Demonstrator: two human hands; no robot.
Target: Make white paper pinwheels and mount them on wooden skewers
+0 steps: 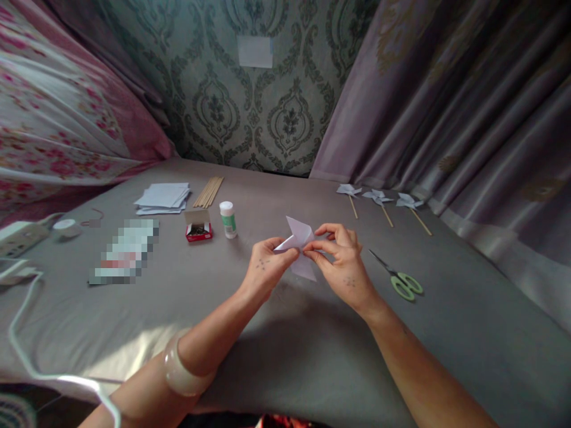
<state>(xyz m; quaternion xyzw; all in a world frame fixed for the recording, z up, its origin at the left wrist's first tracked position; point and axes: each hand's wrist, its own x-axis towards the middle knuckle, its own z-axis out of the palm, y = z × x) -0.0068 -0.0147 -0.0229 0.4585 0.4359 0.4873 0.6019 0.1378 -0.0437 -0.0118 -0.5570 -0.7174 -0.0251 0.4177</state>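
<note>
In the centre of the frame, my left hand (266, 261) and my right hand (342, 261) are pinching, between narrow fingertips, a white pinwheel of thin folded paper (302, 229) with pointed blades. Scissors with green oval handles (394, 276) lie at right on the grey cloth (303, 368).

Single head-worn view, looking forward and down from above the forearms, left hand (266, 263) and right hand (345, 264) fairly near at centre, grey surface (285, 356) beneath, patterned wall (214, 107) farther ahead, lower-left corner perhaps too dim to read
</note>
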